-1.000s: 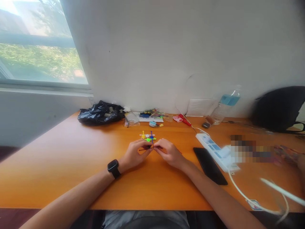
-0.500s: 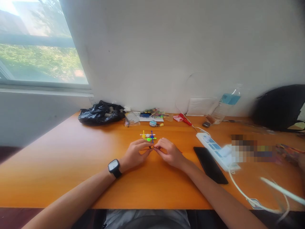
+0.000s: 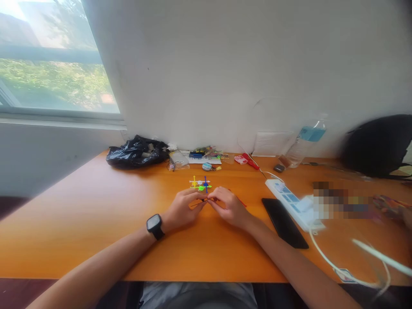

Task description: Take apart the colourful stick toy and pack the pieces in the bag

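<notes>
My left hand (image 3: 180,209) and my right hand (image 3: 231,207) meet fingertip to fingertip above the table. Both are closed in a pinch on a thin dark stick-like piece (image 3: 195,204), whose left end pokes out under my left fingers. Fingers cover the rest of it, so its exact kind is unclear. Just beyond my fingertips lie joined arrow-tipped plastic pieces: yellow (image 3: 194,183), white (image 3: 200,183), blue (image 3: 206,184) and green (image 3: 201,188). Something thin and red (image 3: 242,202) shows behind my right hand, partly hidden by it.
A black plastic bag (image 3: 137,153), a small round tin (image 3: 206,166) and a red item (image 3: 250,161) sit along the wall. To the right are a black phone (image 3: 285,223), a white power strip (image 3: 286,199) with cables, a bottle (image 3: 304,143) and a black backpack (image 3: 380,143).
My fingers have shifted only slightly around the thin dark piece, and its left end now tilts lower. The coloured pieces have stayed in place.
</notes>
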A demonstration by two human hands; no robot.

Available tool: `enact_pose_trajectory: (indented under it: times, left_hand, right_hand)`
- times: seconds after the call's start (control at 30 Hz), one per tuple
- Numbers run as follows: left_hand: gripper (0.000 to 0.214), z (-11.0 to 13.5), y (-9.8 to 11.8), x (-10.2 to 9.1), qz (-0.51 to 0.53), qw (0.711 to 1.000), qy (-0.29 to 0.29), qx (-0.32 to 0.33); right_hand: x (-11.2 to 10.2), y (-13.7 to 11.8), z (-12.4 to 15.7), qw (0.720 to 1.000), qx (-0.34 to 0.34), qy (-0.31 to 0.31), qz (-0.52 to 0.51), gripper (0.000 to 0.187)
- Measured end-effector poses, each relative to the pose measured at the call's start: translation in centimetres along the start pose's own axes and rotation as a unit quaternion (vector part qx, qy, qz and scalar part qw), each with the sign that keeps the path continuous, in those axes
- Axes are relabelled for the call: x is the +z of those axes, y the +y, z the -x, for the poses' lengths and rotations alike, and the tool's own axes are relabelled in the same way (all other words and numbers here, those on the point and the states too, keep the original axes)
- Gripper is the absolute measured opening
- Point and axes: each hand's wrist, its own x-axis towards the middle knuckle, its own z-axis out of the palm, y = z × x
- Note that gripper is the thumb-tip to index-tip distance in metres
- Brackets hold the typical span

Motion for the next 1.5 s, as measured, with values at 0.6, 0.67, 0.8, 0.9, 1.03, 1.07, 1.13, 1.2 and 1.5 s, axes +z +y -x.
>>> enact_pose_trajectory:
  times: [0.6, 0.67, 0.8, 0.9, 1.03, 1.07, 1.13, 1.2, 1.5]
  left_hand:
    - [0.032, -1.0, 1.3, -1.5, 0.219, 0.964, -0.084, -0.124]
    - [0.031, -1.0, 1.0, -1.4, 0.212, 0.965, -0.075, -0.135]
    - [0.03, -0.8, 0.5, -1.0, 0.194, 0.968, -0.038, -0.153]
    - [0.029, -0.6, 0.2, -0.8, 0.194, 0.968, -0.015, -0.156]
    - [0.029, -0.5, 0.1, -0.7, 0.198, 0.968, 0.011, -0.156]
    - [0.028, -0.5, 0.1, -0.7, 0.199, 0.967, 0.017, -0.157]
    - [0.028, -0.5, 0.1, -0.7, 0.203, 0.966, 0.025, -0.16]
    - [0.027, -0.5, 0.1, -0.7, 0.206, 0.965, 0.027, -0.159]
    - [0.026, -0.2, -0.3, -0.4, 0.201, 0.965, 0.022, -0.168]
  right_hand:
    - [-1.1, -0.5, -0.2, 0.997, 0.045, 0.002, -0.067, 0.014]
    - [-1.1, -0.5, -0.2, 0.997, 0.041, 0.002, -0.06, 0.016]
    - [-1.2, -0.4, -0.1, 0.999, 0.029, 0.042, -0.018, 0.036]
    - [-1.3, -0.4, 0.2, 0.998, 0.041, 0.05, -0.011, 0.044]
    - [-1.2, 0.1, 0.4, 0.987, 0.122, -0.019, -0.099, 0.043]
    - [-1.1, 0.3, 0.4, 0.978, 0.151, -0.053, -0.132, 0.056]
    - [-1.0, 0.8, 0.4, 0.96, 0.189, -0.093, -0.184, 0.07]
    - [-1.1, 1.2, 0.4, 0.956, 0.195, -0.073, -0.206, 0.071]
    - [-1.0, 0.9, 0.1, 0.972, 0.173, -0.042, -0.151, 0.045]
